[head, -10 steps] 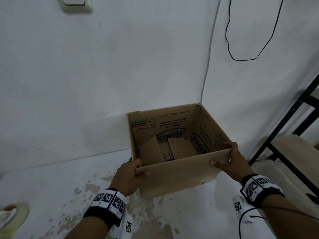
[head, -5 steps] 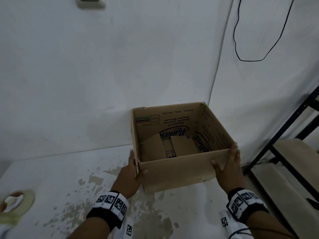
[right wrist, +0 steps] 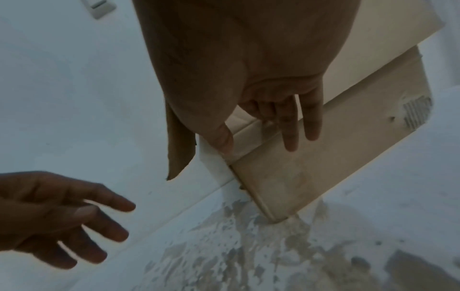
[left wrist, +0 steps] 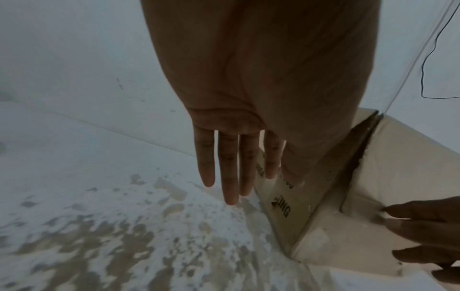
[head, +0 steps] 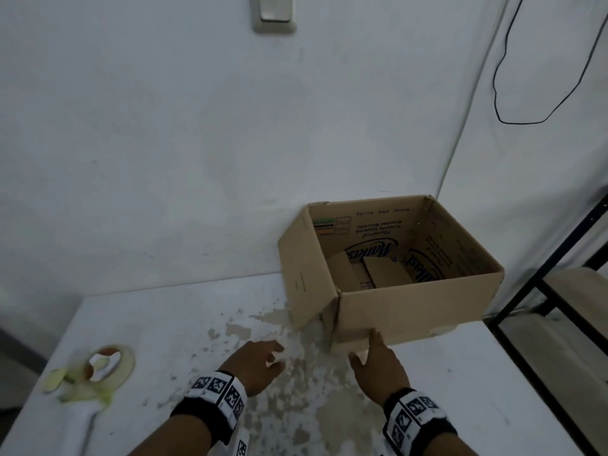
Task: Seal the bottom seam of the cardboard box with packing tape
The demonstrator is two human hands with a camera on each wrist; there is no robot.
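The cardboard box (head: 391, 271) is sitting open-side up at the far right of the tabletop (head: 184, 327), backed into the corner where 2 white walls meet. Its near-left flap is hanging outward, and inside, the bottom flaps are lying loose and overlapping, so the seam is looking unsealed. The right hand (head: 378, 366) is resting straight, open fingers against the box's near wall, low down by the corner; the left hand (head: 255, 365) is hovering just beside the box with relaxed, spread fingers, holding nothing. The roll of packing tape (head: 108, 363) is lying well apart at the near-left edge, a loose yellowish strip trailing from it.

The box is looking light and empty: thin corrugated board, stiff along its panels yet floppy at the creases. Gripping 2 opposite walls near the rim should be giving the firmest hold for turning it over. The tabletop's white coating is flaking in rough brown patches, which should be limiting sliding.
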